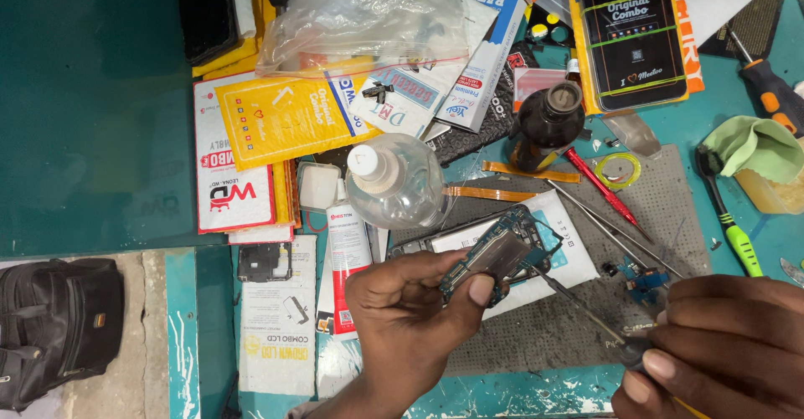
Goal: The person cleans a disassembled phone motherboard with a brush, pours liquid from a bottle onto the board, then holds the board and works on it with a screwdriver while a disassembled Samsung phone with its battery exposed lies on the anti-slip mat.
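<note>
Board [499, 257] pinched between left hand [410, 314] thumb and fingers, held above grey mat [670, 210]. Right hand [720, 348] fingers pressed around thin tool [578, 302], tip at board's right edge. Slip could scratch components; clear bottle [398, 180] just beyond could tip.

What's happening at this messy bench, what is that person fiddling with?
A person is working on phone parts. The left hand pinches a small blue-green circuit board above a grey work mat. The right hand holds a thin metal tool whose tip reaches the board's edge. An opened phone frame lies beneath, with a clear bottle, a dark bottle, screwdrivers and parts packets around.
</note>
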